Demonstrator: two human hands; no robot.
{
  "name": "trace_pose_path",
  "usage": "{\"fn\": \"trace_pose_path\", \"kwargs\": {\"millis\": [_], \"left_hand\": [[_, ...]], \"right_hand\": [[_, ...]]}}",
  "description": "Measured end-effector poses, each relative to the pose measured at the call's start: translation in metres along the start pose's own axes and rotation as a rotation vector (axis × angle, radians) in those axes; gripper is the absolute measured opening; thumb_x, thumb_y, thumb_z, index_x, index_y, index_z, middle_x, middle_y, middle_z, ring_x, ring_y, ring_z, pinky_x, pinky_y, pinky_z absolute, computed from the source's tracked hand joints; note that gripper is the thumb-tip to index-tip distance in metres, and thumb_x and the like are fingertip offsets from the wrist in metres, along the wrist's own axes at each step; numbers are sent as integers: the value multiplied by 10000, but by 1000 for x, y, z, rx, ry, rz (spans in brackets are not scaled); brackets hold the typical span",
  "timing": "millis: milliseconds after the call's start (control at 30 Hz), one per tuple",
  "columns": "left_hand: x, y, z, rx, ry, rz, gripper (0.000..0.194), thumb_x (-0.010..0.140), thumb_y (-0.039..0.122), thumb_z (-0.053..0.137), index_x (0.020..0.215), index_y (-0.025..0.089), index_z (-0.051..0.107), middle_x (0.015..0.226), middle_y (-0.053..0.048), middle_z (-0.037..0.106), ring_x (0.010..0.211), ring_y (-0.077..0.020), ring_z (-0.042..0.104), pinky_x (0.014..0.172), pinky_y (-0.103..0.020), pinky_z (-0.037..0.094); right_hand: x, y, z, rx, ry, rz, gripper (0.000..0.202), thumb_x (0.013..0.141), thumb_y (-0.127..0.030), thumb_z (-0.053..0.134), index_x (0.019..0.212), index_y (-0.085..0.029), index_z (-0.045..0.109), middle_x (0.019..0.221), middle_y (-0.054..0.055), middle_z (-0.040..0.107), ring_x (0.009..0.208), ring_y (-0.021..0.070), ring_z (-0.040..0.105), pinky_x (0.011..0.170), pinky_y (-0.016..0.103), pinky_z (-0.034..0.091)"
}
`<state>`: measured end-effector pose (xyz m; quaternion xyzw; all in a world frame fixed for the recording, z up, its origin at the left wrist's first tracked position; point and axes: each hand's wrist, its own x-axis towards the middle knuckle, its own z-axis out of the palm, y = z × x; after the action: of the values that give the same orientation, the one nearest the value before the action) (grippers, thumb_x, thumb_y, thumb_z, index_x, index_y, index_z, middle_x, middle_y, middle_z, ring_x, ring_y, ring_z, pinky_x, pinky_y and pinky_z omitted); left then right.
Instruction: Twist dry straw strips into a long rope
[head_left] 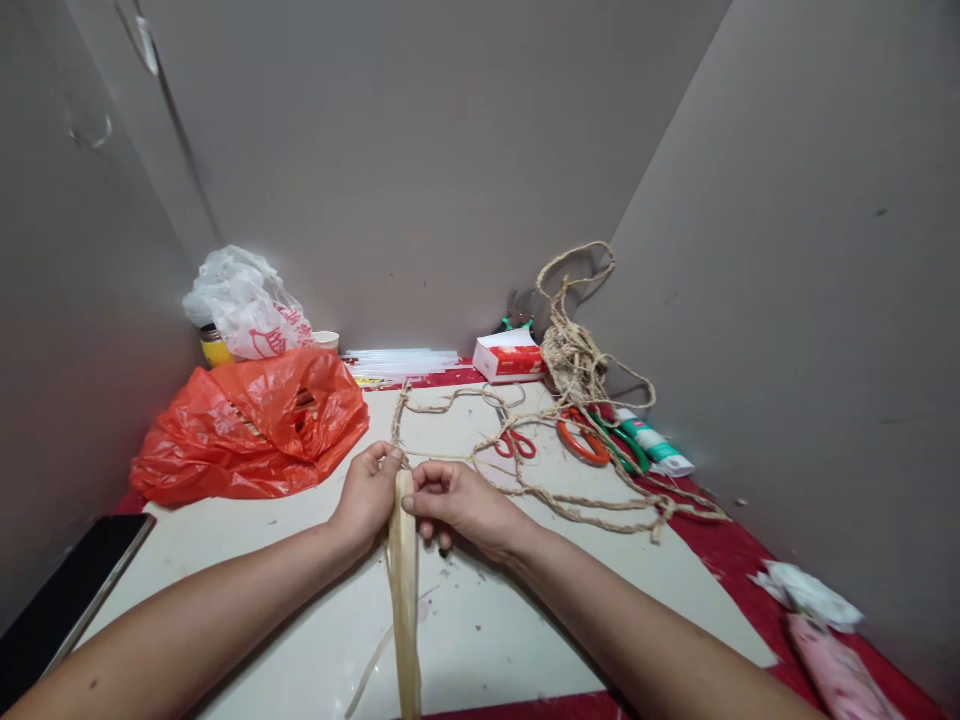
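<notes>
A long, flat, pale straw-coloured strip [406, 600] runs from between my hands down toward the near edge of the white board. My left hand [370, 492] pinches near its top end, where a thin braided cord [397, 415] meets the fingers. On the strip's right side, my right hand [454, 503] grips it between thumb and curled fingers. The cord goes on beyond the hands and joins loose twisted rope [570, 500] lying to the right. A thin pale strand [369, 672] hangs beside the strip at lower left.
A red plastic bag [247, 430] lies at left, near a phone [67, 590]. Red-handled scissors [516, 444], orange-handled scissors [583, 438], a tube [652, 442] and a rope heap [574, 360] are at right. A red-and-white box [510, 357] stands at the back. Grey walls enclose the table.
</notes>
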<state>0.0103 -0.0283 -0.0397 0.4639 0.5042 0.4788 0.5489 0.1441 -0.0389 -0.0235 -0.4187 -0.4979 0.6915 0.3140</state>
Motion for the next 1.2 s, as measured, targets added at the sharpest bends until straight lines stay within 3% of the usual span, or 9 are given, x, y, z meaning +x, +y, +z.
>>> {"fn": "trace_pose_path", "kwargs": {"millis": [100,233,433,567,767,867,1000,1100,1200], "left_hand": [[0,1,0,-32,6,-14,290,775,448,541,691,184,454,485,63,479,390,-71,412,426,-183,311],[0,5,0,-84,14,-31,262,775,388,542,655,175,449,457,70,453,342,-39,311,404,-172,259],[0,5,0,-102,13,-42,273,757,401,561,650,176,449,452,72,436,342,-37,291,388,-171,224],[0,3,-1,-63,6,-43,288,779,415,531,640,173,461,423,77,397,331,-33,236,375,-174,184],[-2,4,0,-65,-12,-52,273,770,402,536,636,183,445,412,76,390,338,-45,279,379,-171,198],[-4,7,2,-125,-25,-63,207,732,326,552,637,181,439,453,58,447,375,-54,359,396,-167,243],[-4,9,2,-180,-5,-92,134,699,249,545,658,185,435,449,78,413,358,-43,313,384,-163,232],[-3,8,0,-162,-21,-109,151,728,284,537,670,189,436,426,87,374,343,-39,248,360,-164,181],[-2,8,-1,-148,-26,-112,180,749,321,526,669,196,424,402,95,327,339,-43,216,349,-169,149]], "right_hand": [[-1,-5,-2,9,18,-7,344,577,-352,744,745,-171,504,436,-70,515,345,66,439,310,150,332],[-3,-11,-6,28,-53,-11,283,581,-275,739,735,-150,537,483,-80,489,390,29,395,382,141,327],[-9,-17,-4,-143,-34,-2,156,656,-223,604,696,-189,457,460,-95,429,350,49,345,360,174,248],[-12,-29,-9,-274,140,-131,124,656,-166,536,669,-192,415,463,-97,357,394,52,307,396,176,204],[-13,-24,-7,-634,445,-433,60,712,-174,518,684,-188,466,574,-48,445,514,89,394,501,203,312],[-16,-14,5,-862,350,-510,55,767,-208,525,756,-187,574,654,-7,562,583,117,481,565,226,360],[-18,-8,13,-869,185,-568,195,839,-171,449,852,-190,643,874,49,665,806,153,591,751,255,418],[-15,-7,9,-825,222,-539,231,836,-161,456,994,-212,617,870,27,666,774,139,602,735,244,429],[-10,-5,2,-919,384,-489,273,784,-210,548,1056,-201,558,817,25,627,708,149,569,663,255,414]]}}
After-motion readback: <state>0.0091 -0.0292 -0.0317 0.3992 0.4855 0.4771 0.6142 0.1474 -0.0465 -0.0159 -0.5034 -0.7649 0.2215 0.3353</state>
